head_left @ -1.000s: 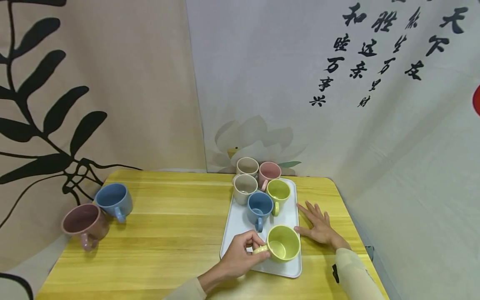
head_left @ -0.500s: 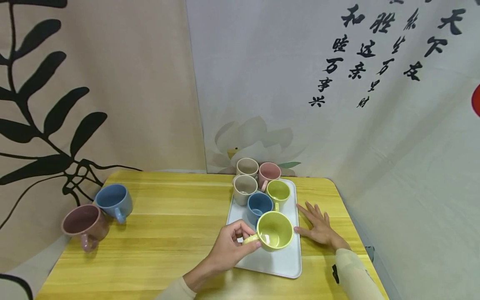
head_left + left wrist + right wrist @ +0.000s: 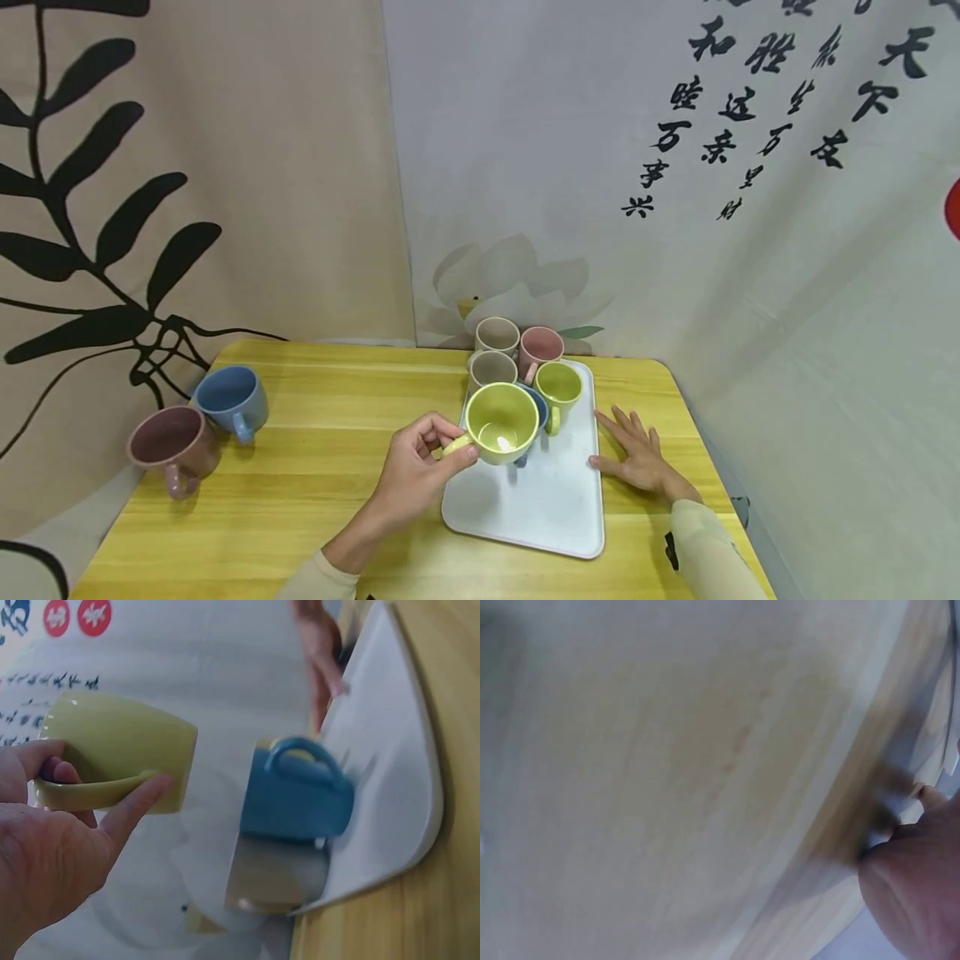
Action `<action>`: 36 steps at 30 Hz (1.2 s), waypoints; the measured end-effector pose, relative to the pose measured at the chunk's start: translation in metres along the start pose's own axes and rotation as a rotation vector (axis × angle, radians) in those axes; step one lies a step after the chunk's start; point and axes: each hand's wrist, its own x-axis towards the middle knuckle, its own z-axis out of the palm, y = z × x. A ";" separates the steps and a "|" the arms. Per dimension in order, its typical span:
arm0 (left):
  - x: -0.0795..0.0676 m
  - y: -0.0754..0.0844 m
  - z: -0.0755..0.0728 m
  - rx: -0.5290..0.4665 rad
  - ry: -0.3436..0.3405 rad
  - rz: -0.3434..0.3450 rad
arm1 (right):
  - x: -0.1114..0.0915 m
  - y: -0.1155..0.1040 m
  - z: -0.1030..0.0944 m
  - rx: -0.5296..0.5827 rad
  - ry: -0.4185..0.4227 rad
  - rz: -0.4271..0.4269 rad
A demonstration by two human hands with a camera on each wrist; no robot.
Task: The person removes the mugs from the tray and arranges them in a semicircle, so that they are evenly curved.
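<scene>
My left hand [image 3: 416,467] pinches the handle of a yellow-green mug [image 3: 501,423] between thumb and fingers. In the left wrist view this mug [image 3: 120,746] hangs well clear of the white tray [image 3: 390,750]. From the head it overlaps a blue mug [image 3: 542,408], hiding most of it. My right hand [image 3: 637,454] lies with spread fingers on the table, its fingertips right at the right edge of the white tray [image 3: 540,517]. Behind the lifted mug, a second yellow-green mug [image 3: 558,382], a pink mug [image 3: 541,343] and two beige mugs [image 3: 492,367] stand on the tray.
Another pink mug [image 3: 172,442] and a light blue mug [image 3: 231,400] stand side by side at the left edge of the wooden table [image 3: 337,417]. A fabric backdrop [image 3: 510,167] with plant prints and black characters rises behind the table.
My left hand has lifted the yellow-green mug off the near part of the tray and carried it left and away from me, across the blue mug. The right hand has stayed put.
</scene>
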 end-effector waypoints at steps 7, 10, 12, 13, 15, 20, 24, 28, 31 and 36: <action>0.000 0.006 -0.024 0.034 0.109 -0.009 | -0.001 0.002 0.000 0.006 0.000 -0.006; 0.000 0.008 -0.033 0.036 0.157 -0.020 | -0.001 0.002 0.000 0.006 -0.003 -0.008; 0.001 0.009 -0.039 0.033 0.191 -0.027 | -0.001 0.002 0.000 0.006 -0.001 -0.009; 0.001 0.009 -0.041 0.024 0.207 -0.030 | -0.001 0.002 0.000 0.006 -0.001 -0.009; 0.001 0.009 -0.047 0.009 0.242 -0.033 | 0.000 0.002 -0.001 0.007 0.001 -0.009; 0.002 0.008 -0.059 -0.049 0.316 -0.013 | 0.001 0.002 0.000 0.005 0.006 -0.011; 0.003 0.007 -0.068 -0.085 0.369 0.008 | 0.000 0.003 -0.001 -0.001 0.008 -0.015; 0.004 0.005 -0.075 -0.111 0.434 0.018 | 0.000 0.002 -0.001 0.006 0.003 -0.008; 0.006 0.004 -0.079 -0.120 0.495 0.021 | 0.001 0.002 -0.001 0.004 -0.003 -0.001; 0.010 0.000 -0.085 -0.077 0.603 0.012 | 0.001 0.002 0.000 -0.001 -0.005 0.001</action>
